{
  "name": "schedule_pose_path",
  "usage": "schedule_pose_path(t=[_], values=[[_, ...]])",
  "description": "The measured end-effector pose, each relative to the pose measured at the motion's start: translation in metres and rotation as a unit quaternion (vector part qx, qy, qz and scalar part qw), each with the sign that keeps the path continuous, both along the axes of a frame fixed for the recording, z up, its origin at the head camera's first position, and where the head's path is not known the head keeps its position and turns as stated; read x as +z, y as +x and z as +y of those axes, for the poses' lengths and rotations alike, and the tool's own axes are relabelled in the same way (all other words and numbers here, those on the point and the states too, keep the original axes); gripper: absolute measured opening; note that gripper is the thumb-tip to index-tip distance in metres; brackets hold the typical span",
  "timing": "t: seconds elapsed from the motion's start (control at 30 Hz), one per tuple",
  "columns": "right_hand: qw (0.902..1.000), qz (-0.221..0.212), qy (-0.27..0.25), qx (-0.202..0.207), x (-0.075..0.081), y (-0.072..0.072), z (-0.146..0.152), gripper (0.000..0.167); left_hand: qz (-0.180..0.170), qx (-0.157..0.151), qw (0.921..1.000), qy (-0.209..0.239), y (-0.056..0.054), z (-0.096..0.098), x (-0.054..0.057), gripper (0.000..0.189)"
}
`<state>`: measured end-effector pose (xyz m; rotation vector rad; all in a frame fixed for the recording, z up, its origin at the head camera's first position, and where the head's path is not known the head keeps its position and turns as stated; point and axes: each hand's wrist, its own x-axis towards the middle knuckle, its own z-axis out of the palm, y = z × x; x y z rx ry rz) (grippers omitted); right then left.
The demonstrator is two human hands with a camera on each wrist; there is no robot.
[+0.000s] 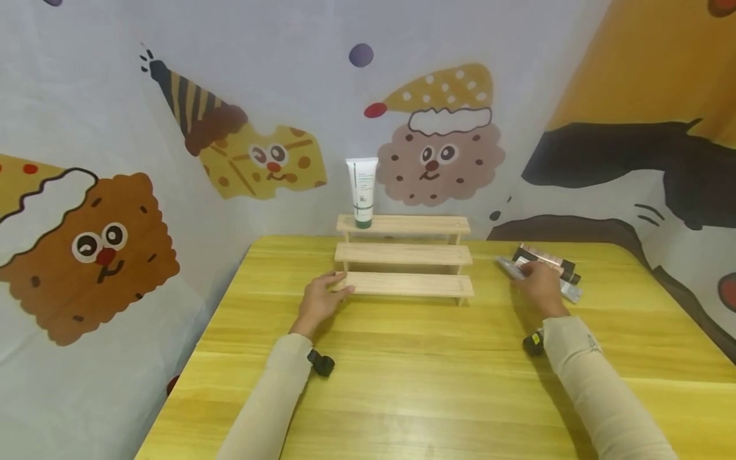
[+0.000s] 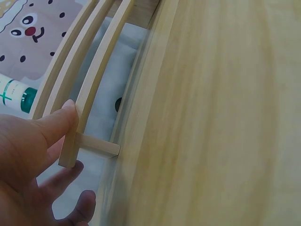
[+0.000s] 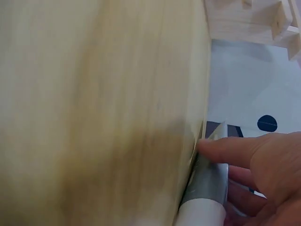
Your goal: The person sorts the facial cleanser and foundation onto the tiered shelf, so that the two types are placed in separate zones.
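A three-step wooden display rack (image 1: 402,253) stands toward the back of the table. On its top step, near the left end, a white tube with a green cap (image 1: 363,191) stands upright. My left hand (image 1: 319,303) pinches the left end of the lowest step, the thumb (image 2: 63,117) on top and a finger beneath. Over at the right, my right hand (image 1: 540,289) holds a grey squeeze tube with a whitish cap (image 3: 207,181) between thumb and fingers. The tube lies low along the tabletop, partly covered by the hand in the head view.
Beyond the right hand, a few tubes with black caps (image 1: 569,278) lie close together on the yellow wood-grain table (image 1: 425,383). A cartoon-printed cloth (image 1: 299,83) hangs behind the table's back edge and down its left side. Dark cameras are strapped at both wrists.
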<state>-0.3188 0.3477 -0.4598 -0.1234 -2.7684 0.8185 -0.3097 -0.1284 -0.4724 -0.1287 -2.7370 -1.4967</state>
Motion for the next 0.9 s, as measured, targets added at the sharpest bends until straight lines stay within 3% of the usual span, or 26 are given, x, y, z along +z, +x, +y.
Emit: schedule_pose_path(t=[0.23, 0.5, 0.9], values=[[0.9989, 0.001, 0.046, 0.006, 0.007, -0.001, 0.005, 0.031, 0.002, 0.001, 1.0, -0.005, -0.001, 0.003, 0.001, 0.049], [0.9984, 0.021, 0.022, 0.047, 0.023, 0.004, -0.009, 0.027, 0.006, -0.001, 1.0, -0.004, -0.001, 0.005, 0.001, 0.049], [0.9967, 0.063, 0.004, 0.05, 0.054, 0.013, -0.037, 0.039, -0.002, 0.005, 0.9998, -0.02, 0.002, 0.002, 0.001, 0.049]])
